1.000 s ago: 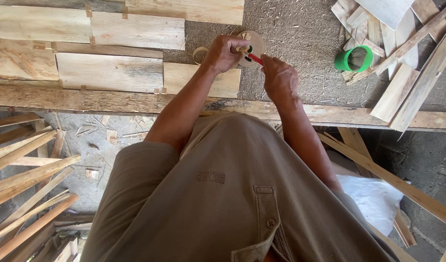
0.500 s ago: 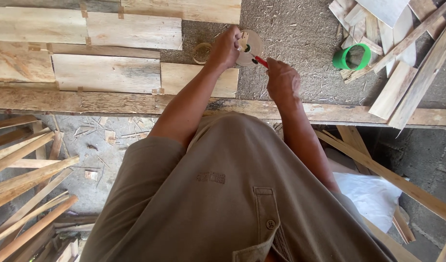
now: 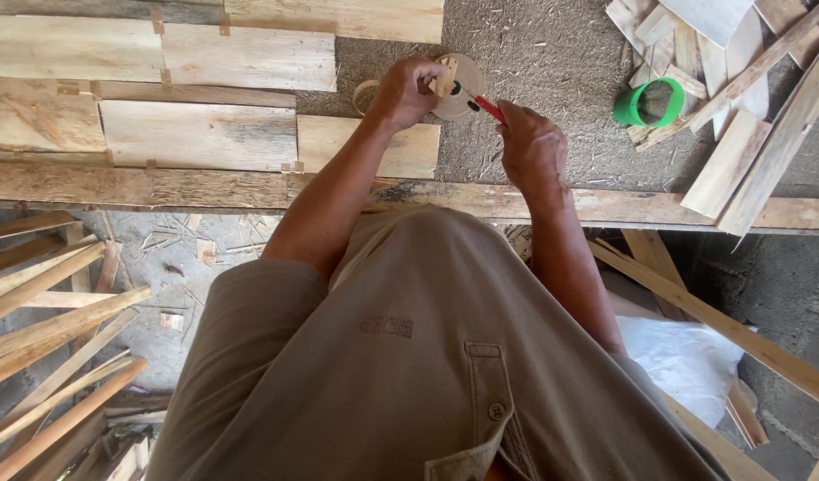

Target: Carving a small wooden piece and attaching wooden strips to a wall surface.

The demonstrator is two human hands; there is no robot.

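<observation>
My left hand (image 3: 408, 89) grips a round wooden disc (image 3: 458, 85) with a small wooden piece fixed on its face, held above the gritty work surface. My right hand (image 3: 531, 147) holds a red-handled tool (image 3: 486, 108) whose tip meets the disc near its centre hole. Both forearms reach forward over my tan shirt (image 3: 427, 356). A roll of pale tape (image 3: 365, 92) lies just left of the left hand, partly hidden by it.
Flat wooden boards (image 3: 200, 134) lie side by side at the left on the surface. A long plank (image 3: 205, 187) forms the near edge. A green cup (image 3: 645, 101) stands among offcuts (image 3: 739, 107) at the right. Wood strips (image 3: 44, 321) lean at lower left; white sheet (image 3: 681, 356) lower right.
Both hands stay at the disc; the disc has turned slightly in the left hand and the right hand with the red tool has shifted a little against it.
</observation>
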